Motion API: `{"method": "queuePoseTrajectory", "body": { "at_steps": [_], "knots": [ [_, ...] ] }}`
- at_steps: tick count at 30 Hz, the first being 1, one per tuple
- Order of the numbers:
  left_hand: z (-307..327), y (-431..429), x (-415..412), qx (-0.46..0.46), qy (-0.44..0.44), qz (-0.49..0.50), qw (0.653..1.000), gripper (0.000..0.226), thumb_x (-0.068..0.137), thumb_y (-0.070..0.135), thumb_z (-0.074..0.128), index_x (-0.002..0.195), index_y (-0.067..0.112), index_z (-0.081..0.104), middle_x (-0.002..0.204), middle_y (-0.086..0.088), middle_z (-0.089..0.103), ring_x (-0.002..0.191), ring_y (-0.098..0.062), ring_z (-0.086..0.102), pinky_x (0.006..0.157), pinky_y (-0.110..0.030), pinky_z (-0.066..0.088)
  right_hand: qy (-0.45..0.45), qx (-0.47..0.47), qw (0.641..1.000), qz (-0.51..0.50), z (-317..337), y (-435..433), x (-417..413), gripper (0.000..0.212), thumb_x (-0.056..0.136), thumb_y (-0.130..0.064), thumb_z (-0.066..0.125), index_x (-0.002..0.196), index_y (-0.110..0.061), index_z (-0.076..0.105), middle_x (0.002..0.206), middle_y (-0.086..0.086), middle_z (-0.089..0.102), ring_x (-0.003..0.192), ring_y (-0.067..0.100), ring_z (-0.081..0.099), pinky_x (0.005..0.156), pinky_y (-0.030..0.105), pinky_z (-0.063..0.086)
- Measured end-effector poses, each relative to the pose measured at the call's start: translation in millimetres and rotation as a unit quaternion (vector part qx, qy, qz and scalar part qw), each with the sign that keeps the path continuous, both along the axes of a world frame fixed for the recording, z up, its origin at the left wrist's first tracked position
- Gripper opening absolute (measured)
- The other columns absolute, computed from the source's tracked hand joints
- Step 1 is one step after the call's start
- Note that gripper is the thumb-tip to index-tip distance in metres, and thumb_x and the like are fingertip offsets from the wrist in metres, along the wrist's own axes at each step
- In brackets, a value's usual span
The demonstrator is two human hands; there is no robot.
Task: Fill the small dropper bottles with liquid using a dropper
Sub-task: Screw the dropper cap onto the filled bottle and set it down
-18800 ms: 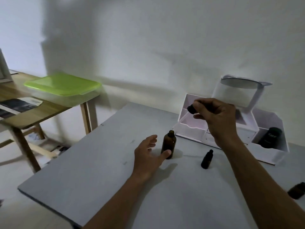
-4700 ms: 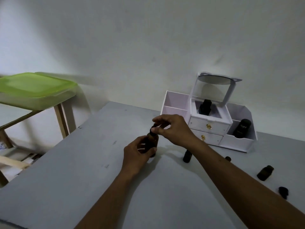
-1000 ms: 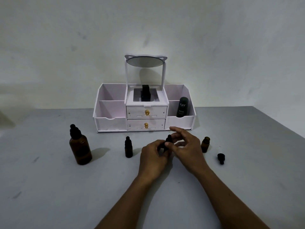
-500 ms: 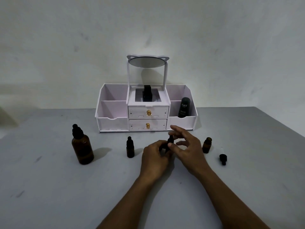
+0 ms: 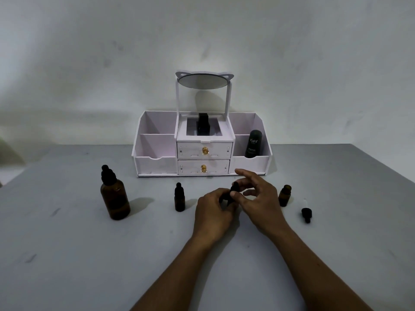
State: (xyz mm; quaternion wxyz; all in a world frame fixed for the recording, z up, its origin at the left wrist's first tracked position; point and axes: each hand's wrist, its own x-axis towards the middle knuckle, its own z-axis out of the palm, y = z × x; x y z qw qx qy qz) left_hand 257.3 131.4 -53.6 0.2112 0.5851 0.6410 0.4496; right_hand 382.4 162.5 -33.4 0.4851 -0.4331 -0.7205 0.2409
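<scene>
My left hand [image 5: 213,212] grips a small dark dropper bottle, whose body is hidden behind the fingers. My right hand [image 5: 258,200] pinches the black dropper cap [image 5: 234,188] on top of that bottle, with the other fingers spread. A large amber bottle [image 5: 114,196] with a black dropper top stands at the left. A capped small bottle [image 5: 179,197] stands between it and my hands. At the right stands an uncapped small amber bottle [image 5: 284,195], and a loose black dropper cap [image 5: 306,214] lies beside it.
A white cosmetic organiser [image 5: 157,162] with two drawers, a mirror [image 5: 204,81] and a black Kahf container [image 5: 253,146] stands at the back of the grey table [image 5: 67,254], against the wall. A dark item sits in its middle compartment [image 5: 203,127].
Both hands stay on the small bottle in the middle. The right fingers have shifted slightly on its cap. The other bottles stand where they were.
</scene>
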Motion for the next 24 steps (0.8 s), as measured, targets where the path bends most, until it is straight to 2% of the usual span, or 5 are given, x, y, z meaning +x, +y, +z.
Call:
{"method": "queuePoseTrajectory", "body": {
  "at_steps": [4,9,14,20,24],
  "knots": [
    [-0.5,0.7,1.6,0.002,0.003,0.014,1.0,0.032,0.084,0.041,0.069,0.115,0.033,0.066,0.109,0.015,0.07,0.082,0.006,0.056,0.068,0.001,0.034,0.004,-0.004,1.0,-0.004,-0.6,1.1,-1.5,0.055,0.079,-0.014,0.082,0.129,-0.028,0.062,0.1,-0.008,0.069,0.095,0.01,0.066,0.084,0.022,0.056],
    [-0.2,-5.5,3.1,-0.035,-0.024,0.006,0.999,0.043,0.084,0.04,0.07,0.125,0.033,0.059,0.121,0.012,0.065,0.106,-0.005,0.061,0.094,-0.022,0.049,0.0,0.053,0.999,-0.005,-0.2,-2.4,-0.6,0.057,0.08,-0.018,0.082,0.132,-0.025,0.06,0.112,-0.008,0.068,0.099,0.008,0.064,0.079,0.02,0.054],
    [12.3,-34.9,-7.4,-0.094,-0.056,-0.01,0.994,0.058,0.085,0.035,0.069,0.138,0.028,0.047,0.138,0.007,0.053,0.124,-0.012,0.05,0.105,-0.028,0.039,-0.015,0.193,0.979,-0.064,15.2,-10.8,-1.6,0.047,0.079,-0.005,0.081,0.122,-0.007,0.064,0.112,0.01,0.069,0.099,0.021,0.064,0.076,0.016,0.049],
    [14.2,-98.5,-53.0,-0.08,-0.017,0.012,0.997,0.038,0.085,0.04,0.068,0.122,0.036,0.058,0.126,0.02,0.055,0.115,-0.002,0.049,0.103,-0.02,0.037,-0.011,0.243,0.969,0.032,34.4,-40.0,-42.8,0.03,0.086,-0.029,0.062,0.107,-0.009,0.067,0.099,-0.003,0.063,0.086,-0.004,0.056,0.075,0.005,0.047],
    [18.4,-127.2,-115.0,0.015,-0.114,0.157,0.981,0.016,0.081,0.032,0.074,0.094,0.035,0.065,0.1,0.023,0.063,0.096,0.004,0.058,0.088,-0.017,0.051,0.019,0.232,0.966,0.114,39.1,-59.1,-100.1,0.021,0.086,-0.024,0.065,0.106,-0.018,0.066,0.09,-0.005,0.065,0.082,0.0,0.06,0.069,0.012,0.049]
  ]
}}
